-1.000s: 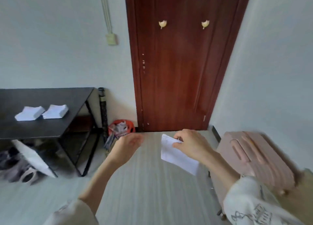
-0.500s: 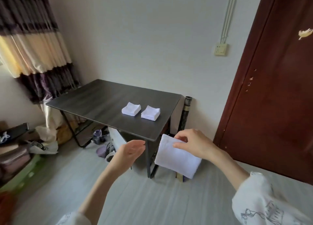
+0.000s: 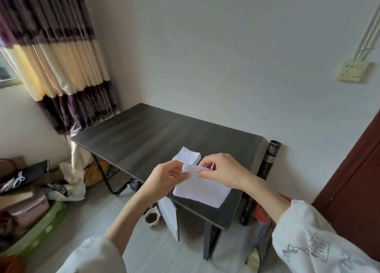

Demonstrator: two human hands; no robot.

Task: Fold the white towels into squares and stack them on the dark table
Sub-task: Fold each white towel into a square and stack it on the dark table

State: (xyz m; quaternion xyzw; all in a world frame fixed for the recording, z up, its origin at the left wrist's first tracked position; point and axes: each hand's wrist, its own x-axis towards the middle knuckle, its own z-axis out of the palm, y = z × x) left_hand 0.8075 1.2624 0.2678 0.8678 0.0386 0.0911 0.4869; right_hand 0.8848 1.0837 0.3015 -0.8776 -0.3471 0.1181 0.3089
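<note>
Both hands now meet on the towel, where half a second ago only the right held it.

White towel (image 3: pixel 202 190) hangs below the pinching fingertips of left hand (image 3: pixel 164 175) and right hand (image 3: pixel 221 170), over the dark table (image 3: pixel 144 137) (folded stack (image 3: pixel 188 156) just beyond them). Mid-fold, I judge; next needs edges aligned.

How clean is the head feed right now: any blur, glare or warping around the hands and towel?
Head view: hands and towel fairly sharp; soft, even daylight, faint sheen on the table, no hard glare; curtain and floor clutter at left motion-smeared; wide-angle bending tilts the walls and door edge.
</note>
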